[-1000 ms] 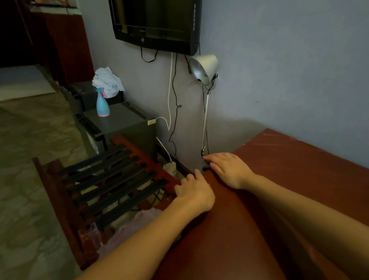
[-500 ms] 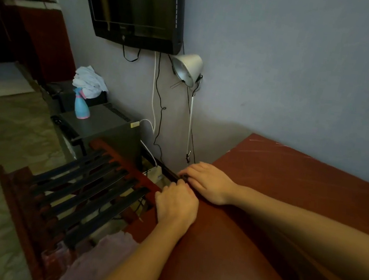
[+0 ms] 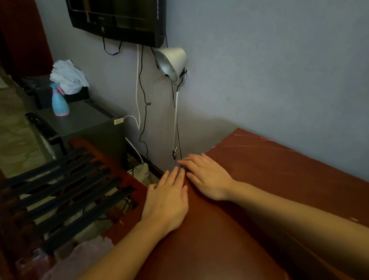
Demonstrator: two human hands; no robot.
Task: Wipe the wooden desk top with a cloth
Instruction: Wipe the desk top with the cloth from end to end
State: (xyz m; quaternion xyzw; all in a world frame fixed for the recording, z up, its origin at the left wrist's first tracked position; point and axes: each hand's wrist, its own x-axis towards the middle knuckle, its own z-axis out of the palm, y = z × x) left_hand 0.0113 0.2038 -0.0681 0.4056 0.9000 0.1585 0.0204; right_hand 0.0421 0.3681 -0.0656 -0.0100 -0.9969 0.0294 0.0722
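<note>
The reddish-brown wooden desk top (image 3: 278, 191) fills the right and lower part of the view. My left hand (image 3: 167, 199) lies flat at the desk's left edge with its fingers straight, pointing toward the wall. My right hand (image 3: 207, 176) rests palm down just beyond it, its fingertips at the desk corner by the foot of the lamp pole. Neither hand holds anything. A crumpled white cloth (image 3: 69, 76) lies far off to the left on a dark box.
A silver clamp lamp (image 3: 171, 63) stands on a thin pole at the desk corner, with cables hanging beside it. A wall TV (image 3: 117, 0) hangs above. A blue spray bottle (image 3: 59, 103) stands on a grey cabinet. A dark slatted rack (image 3: 57, 193) sits left of the desk.
My left hand's fingers, curled over the desk edge before, now lie straight. My right hand stays at the corner. The view has swung slightly.
</note>
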